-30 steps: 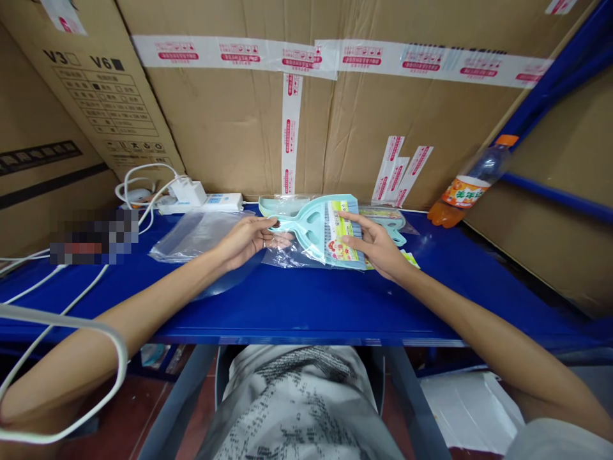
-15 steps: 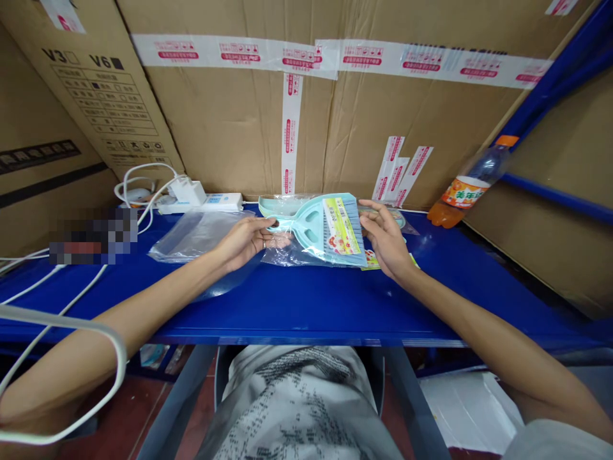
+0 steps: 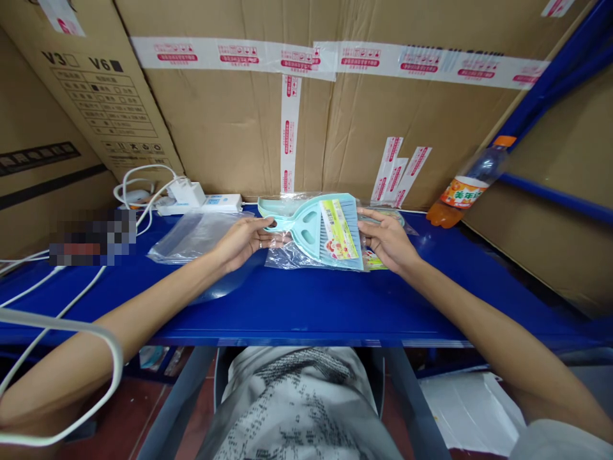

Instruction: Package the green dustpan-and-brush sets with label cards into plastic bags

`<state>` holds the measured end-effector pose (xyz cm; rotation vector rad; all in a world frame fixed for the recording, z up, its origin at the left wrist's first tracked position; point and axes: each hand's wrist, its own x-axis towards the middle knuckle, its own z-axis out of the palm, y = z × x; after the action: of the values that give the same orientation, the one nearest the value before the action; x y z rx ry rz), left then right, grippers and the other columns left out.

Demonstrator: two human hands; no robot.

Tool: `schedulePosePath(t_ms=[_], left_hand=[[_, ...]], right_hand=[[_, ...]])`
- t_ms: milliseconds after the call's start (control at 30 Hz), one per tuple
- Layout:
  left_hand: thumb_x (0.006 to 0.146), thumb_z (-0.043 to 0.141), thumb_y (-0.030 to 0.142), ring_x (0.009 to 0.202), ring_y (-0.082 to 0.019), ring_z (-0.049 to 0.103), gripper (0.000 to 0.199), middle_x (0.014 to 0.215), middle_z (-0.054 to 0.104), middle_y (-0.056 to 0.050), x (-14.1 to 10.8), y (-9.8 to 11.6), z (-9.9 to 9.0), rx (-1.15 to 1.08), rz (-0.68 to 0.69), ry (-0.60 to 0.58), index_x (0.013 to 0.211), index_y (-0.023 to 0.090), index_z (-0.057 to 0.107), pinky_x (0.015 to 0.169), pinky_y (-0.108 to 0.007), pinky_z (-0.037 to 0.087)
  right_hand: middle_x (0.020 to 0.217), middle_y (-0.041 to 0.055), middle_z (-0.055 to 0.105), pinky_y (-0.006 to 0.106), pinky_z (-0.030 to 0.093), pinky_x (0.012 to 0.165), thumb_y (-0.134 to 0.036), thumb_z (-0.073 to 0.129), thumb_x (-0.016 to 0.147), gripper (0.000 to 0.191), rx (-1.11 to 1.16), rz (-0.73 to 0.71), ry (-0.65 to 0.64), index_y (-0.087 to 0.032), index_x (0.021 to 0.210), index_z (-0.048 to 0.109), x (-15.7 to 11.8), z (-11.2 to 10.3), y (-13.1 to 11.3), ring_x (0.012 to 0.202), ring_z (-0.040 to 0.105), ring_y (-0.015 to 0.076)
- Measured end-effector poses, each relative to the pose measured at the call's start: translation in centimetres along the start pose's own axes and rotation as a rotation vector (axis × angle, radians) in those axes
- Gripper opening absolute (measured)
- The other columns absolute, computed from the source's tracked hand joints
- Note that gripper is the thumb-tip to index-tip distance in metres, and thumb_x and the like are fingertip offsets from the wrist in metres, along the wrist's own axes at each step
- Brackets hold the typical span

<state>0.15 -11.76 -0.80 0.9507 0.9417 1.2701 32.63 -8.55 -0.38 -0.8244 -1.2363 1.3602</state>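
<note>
Brush (image 3: 313, 231), handle (image 3: 284, 223) in left grip (image 3: 272, 227)

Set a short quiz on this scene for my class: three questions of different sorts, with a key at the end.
1. True or false: the left hand grips the brush at its handle.

2. Choose one. What colour is the cap on the bottle?
a) green
b) orange
c) blue

3. Fill in the missing word: the label lies over part of the brush's ____.

Key: 1. true; 2. b; 3. bristles
</note>
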Motion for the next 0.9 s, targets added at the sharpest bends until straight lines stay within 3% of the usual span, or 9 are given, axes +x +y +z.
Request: schedulePosePath(t_ms=[100, 233, 400, 533, 733, 900], left_hand=[[0.100, 0.069, 0.011, 0.083, -0.026, 0.085, 0.016, 0.089, 0.082, -0.014, -0.2, 0.3, 0.0, 0.034, 0.027, 0.047, 0.085, 0.009, 0.073, 0.067, -0.030, 0.069], [0.104, 0.063, 0.011, 0.077, -0.023, 0.083, 0.023, 0.085, 0.083, -0.019, -0.4, 0.8, 0.1, 0.031, -0.017, 0.070, 0.084, 0.008, 0.075, 0.071, -0.029, 0.069], [0.103, 0.060, 0.007, 0.080, -0.025, 0.084, 0.024, 0.085, 0.084, -0.021, -0.3, 0.7, 0.1, -0.017, -0.010, 0.072, 0.084, 0.007, 0.075, 0.083, -0.035, 0.071], [0.101, 0.063, 0.007, 0.084, -0.027, 0.084, 0.022, 0.086, 0.084, -0.021, -0.1, 0.4, -0.1, -0.023, 0.020, 0.049, 0.083, 0.008, 0.075, 0.088, -0.038, 0.070], [0.104, 0.060, 0.008, 0.084, -0.025, 0.085, 0.024, 0.090, 0.084, -0.021, -0.2, 0.3, -0.1, 0.020, 0.035, 0.003, 0.089, 0.006, 0.079, 0.083, -0.033, 0.070], [0.102, 0.064, 0.011, 0.084, -0.027, 0.085, 0.022, 0.083, 0.082, -0.016, -0.4, 0.1, 0.0, 0.063, 0.060, -0.033, 0.084, 0.009, 0.077, 0.085, -0.037, 0.071]], right_hand=[[0.089, 0.0051, 0.084, 0.029, 0.067, 0.064, -0.031, 0.106, 0.063, 0.055, -0.025, -0.031, 0.042, -0.019, 0.110, 0.080, 0.1, -0.2, -0.4, 0.074, 0.078, 0.0187], [0.095, 0.0065, 0.085, 0.027, 0.066, 0.062, -0.031, 0.103, 0.067, 0.050, -0.066, -0.062, 0.076, -0.020, 0.109, 0.079, 0.1, -0.5, -0.8, 0.075, 0.079, 0.0182], [0.093, 0.0052, 0.085, 0.028, 0.064, 0.058, -0.032, 0.101, 0.068, 0.062, -0.110, -0.113, 0.096, -0.026, 0.117, 0.064, 0.3, -0.7, -0.8, 0.075, 0.080, 0.0214], [0.097, -0.0002, 0.082, 0.028, 0.062, 0.054, -0.036, 0.101, 0.067, 0.063, -0.128, -0.146, 0.045, -0.031, 0.110, 0.055, 0.2, -0.7, -1.0, 0.073, 0.077, 0.0198], [0.115, 0.0053, 0.070, 0.028, 0.064, 0.059, -0.048, 0.095, 0.079, 0.036, -0.234, -0.146, -0.102, -0.027, 0.101, 0.078, -0.5, -0.2, -1.2, 0.092, 0.069, 0.0197], [0.117, 0.0065, 0.072, 0.031, 0.062, 0.063, -0.047, 0.099, 0.074, 0.041, -0.281, -0.148, -0.145, -0.027, 0.106, 0.084, -0.6, -0.1, -0.8, 0.095, 0.066, 0.0213]])
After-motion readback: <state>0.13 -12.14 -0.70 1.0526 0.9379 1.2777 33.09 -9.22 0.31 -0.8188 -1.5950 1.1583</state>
